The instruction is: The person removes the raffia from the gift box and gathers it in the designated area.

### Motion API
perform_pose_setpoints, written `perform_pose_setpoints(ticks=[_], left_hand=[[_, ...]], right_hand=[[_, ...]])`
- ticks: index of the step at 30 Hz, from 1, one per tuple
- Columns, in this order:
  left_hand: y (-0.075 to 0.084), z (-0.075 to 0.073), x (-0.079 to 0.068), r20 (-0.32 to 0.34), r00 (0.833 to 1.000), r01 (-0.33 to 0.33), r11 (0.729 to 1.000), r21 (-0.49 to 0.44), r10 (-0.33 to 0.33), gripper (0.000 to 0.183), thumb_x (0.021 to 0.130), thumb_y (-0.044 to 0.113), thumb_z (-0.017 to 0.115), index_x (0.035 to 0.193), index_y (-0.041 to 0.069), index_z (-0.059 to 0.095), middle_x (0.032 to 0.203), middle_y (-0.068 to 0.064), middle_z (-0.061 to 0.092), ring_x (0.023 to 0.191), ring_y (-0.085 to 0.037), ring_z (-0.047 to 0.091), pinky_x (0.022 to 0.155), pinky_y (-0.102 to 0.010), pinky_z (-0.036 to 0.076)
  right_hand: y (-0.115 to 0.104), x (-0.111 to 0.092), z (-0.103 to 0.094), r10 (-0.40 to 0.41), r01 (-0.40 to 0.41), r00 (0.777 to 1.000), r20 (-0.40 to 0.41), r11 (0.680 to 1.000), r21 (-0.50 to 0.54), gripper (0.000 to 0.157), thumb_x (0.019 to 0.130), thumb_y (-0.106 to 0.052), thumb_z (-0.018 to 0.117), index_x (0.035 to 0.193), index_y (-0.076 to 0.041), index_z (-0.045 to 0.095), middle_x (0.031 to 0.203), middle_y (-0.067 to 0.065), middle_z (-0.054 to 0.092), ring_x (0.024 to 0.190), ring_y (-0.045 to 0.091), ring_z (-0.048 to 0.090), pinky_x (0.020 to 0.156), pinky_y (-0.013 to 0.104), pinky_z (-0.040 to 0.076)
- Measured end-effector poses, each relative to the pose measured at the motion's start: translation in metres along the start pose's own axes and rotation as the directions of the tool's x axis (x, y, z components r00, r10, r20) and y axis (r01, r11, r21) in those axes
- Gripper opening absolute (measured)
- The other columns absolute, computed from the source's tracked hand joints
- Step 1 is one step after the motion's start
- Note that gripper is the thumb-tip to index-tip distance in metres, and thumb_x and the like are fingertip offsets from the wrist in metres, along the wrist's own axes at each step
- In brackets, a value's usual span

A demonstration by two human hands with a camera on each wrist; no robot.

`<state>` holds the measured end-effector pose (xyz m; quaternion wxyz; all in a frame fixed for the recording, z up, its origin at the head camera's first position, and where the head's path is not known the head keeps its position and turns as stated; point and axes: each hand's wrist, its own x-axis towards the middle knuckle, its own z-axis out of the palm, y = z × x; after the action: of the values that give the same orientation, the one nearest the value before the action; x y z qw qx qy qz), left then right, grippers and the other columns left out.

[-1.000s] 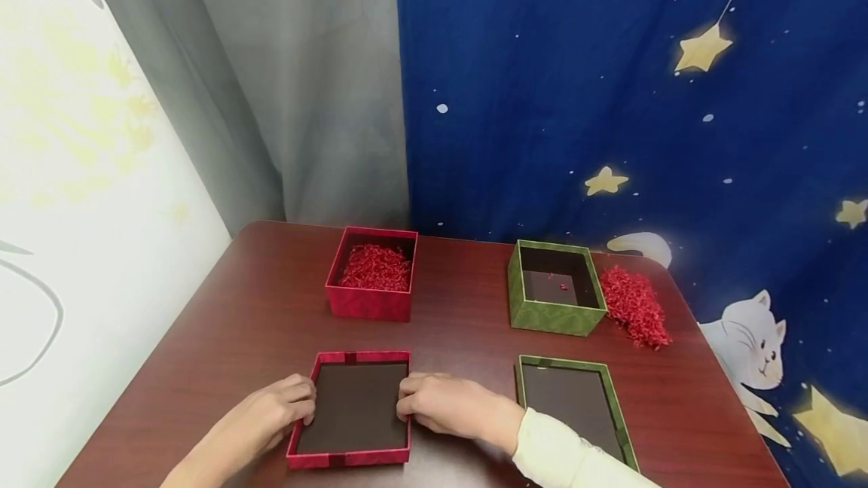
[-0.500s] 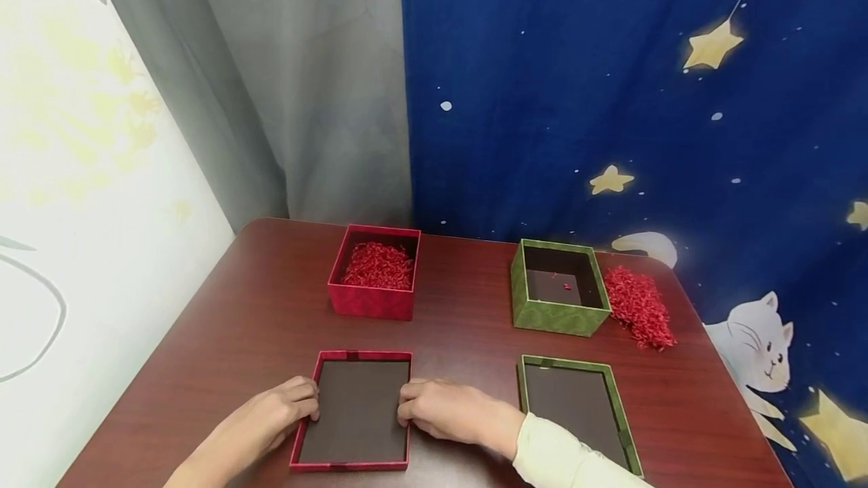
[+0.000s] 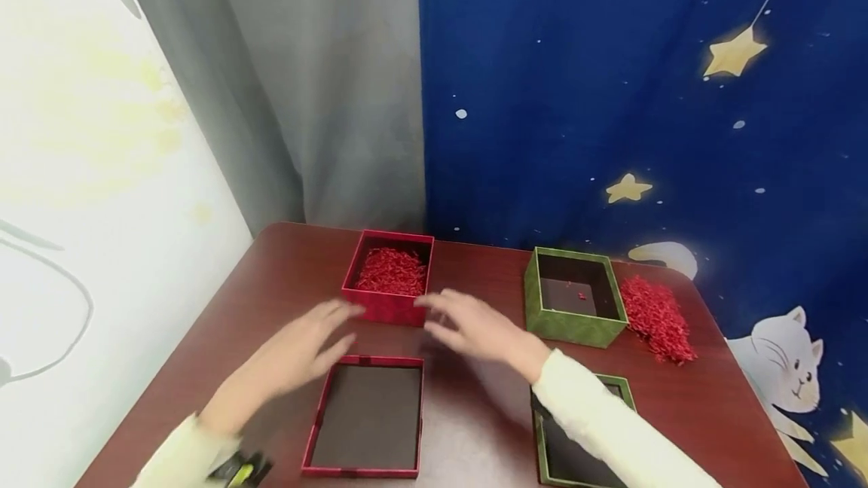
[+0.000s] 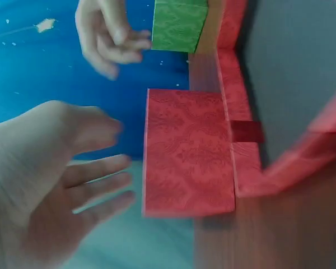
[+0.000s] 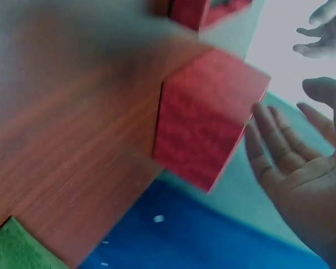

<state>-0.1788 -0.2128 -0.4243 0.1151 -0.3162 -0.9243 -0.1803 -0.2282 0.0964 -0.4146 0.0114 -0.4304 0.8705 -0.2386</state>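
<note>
My left hand point(image 3: 294, 349) reaches above the far edge of the red lid point(image 3: 369, 420), fingers loosely extended and holding nothing. It nears the left front of the red box point(image 3: 386, 309), which holds red shredded paper point(image 3: 392, 271). My right hand point(image 3: 478, 326) has its fingertips right at the box's front right corner in the head view, with its fingers spread. The left wrist view gives the patterned front of the red box point(image 4: 187, 154) beside the left hand point(image 4: 73, 185). In the right wrist view, the fingertips of the right hand point(image 5: 291, 168) overlap the box rim.
A green box point(image 3: 576, 328) with a few red shreds inside stands at the back right. Beside it lies a pile of red shredded paper point(image 3: 658, 318). Nearer me is a green lid point(image 3: 563, 458), partly covered by my right sleeve point(image 3: 610, 428). Curtains hang behind the table.
Both hands have let go of the red lid's sides and moved forward to the red box, fingers opening out. The lid stays on the table, and the head view has shifted slightly.
</note>
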Motion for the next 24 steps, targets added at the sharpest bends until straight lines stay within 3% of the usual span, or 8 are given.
perform_pose_setpoints(ticks=[5, 9, 13, 16, 19, 22, 24], left_hand=[[-0.022, 0.023, 0.077, 0.038, 0.989, 0.140, 0.990, -0.019, -0.140, 0.045, 0.100, 0.025, 0.070, 0.135, 0.000, 0.063, 0.131, -0.019, 0.065, 0.121, -0.034, 0.064, 0.102, -0.051, 0.052], [-0.037, 0.040, 0.113, 0.186, 0.958, 0.224, 0.975, 0.001, -0.220, 0.055, 0.099, 0.028, 0.068, 0.143, -0.002, 0.056, 0.146, -0.025, 0.055, 0.135, -0.042, 0.052, 0.111, -0.055, 0.043], [-0.043, 0.057, 0.133, 0.352, 0.886, 0.338, 0.940, -0.043, -0.302, 0.078, 0.090, 0.034, 0.074, 0.155, 0.003, 0.044, 0.159, -0.027, 0.038, 0.145, -0.051, 0.036, 0.114, -0.064, 0.035], [-0.047, 0.064, 0.145, 0.433, 0.827, 0.418, 0.907, -0.048, -0.359, 0.088, 0.084, 0.038, 0.078, 0.159, 0.010, 0.039, 0.162, -0.027, 0.032, 0.145, -0.054, 0.032, 0.112, -0.069, 0.034], [-0.050, 0.070, 0.153, 0.501, 0.775, 0.453, 0.891, -0.017, -0.384, 0.086, 0.083, 0.036, 0.078, 0.158, 0.014, 0.042, 0.159, -0.025, 0.037, 0.146, -0.049, 0.035, 0.111, -0.067, 0.036], [-0.054, 0.076, 0.158, 0.535, 0.751, 0.444, 0.896, 0.025, -0.387, 0.078, 0.083, 0.026, 0.078, 0.154, 0.015, 0.049, 0.154, -0.024, 0.043, 0.143, -0.047, 0.039, 0.110, -0.064, 0.040], [-0.057, 0.080, 0.162, 0.534, 0.754, 0.425, 0.904, 0.048, -0.383, 0.074, 0.083, 0.020, 0.079, 0.152, 0.013, 0.052, 0.150, -0.025, 0.047, 0.140, -0.048, 0.042, 0.109, -0.063, 0.041]], right_hand=[[0.037, 0.037, 0.011, 0.202, -0.192, 0.977, -0.061, 0.971, 0.145, 0.050, 0.104, -0.024, 0.063, 0.149, -0.006, 0.050, 0.100, 0.005, 0.070, 0.087, 0.016, 0.068, 0.081, 0.037, 0.057], [0.055, 0.050, 0.027, 0.356, -0.344, 0.934, -0.010, 0.910, 0.233, 0.058, 0.107, -0.035, 0.056, 0.157, -0.012, 0.040, 0.118, 0.016, 0.071, 0.106, 0.025, 0.069, 0.094, 0.047, 0.054], [0.063, 0.047, 0.039, 0.458, -0.458, 0.886, 0.078, 0.834, 0.309, 0.072, 0.105, -0.050, 0.053, 0.166, -0.028, 0.021, 0.111, 0.020, 0.072, 0.099, 0.031, 0.072, 0.095, 0.049, 0.054], [0.066, 0.047, 0.041, 0.474, -0.486, 0.872, 0.122, 0.805, 0.341, 0.078, 0.105, -0.054, 0.053, 0.167, -0.036, 0.008, 0.088, 0.017, 0.071, 0.078, 0.030, 0.071, 0.082, 0.044, 0.055], [0.066, 0.048, 0.041, 0.474, -0.487, 0.871, 0.129, 0.801, 0.348, 0.080, 0.105, -0.051, 0.054, 0.167, -0.035, 0.006, 0.081, 0.016, 0.069, 0.073, 0.030, 0.070, 0.075, 0.039, 0.053], [0.065, 0.050, 0.040, 0.472, -0.485, 0.872, 0.128, 0.802, 0.349, 0.081, 0.105, -0.048, 0.054, 0.168, -0.032, 0.005, 0.079, 0.017, 0.068, 0.072, 0.032, 0.070, 0.073, 0.037, 0.053], [0.066, 0.051, 0.040, 0.475, -0.486, 0.871, 0.124, 0.800, 0.352, 0.080, 0.105, -0.046, 0.054, 0.168, -0.032, 0.006, 0.079, 0.019, 0.068, 0.072, 0.034, 0.070, 0.072, 0.037, 0.054]])
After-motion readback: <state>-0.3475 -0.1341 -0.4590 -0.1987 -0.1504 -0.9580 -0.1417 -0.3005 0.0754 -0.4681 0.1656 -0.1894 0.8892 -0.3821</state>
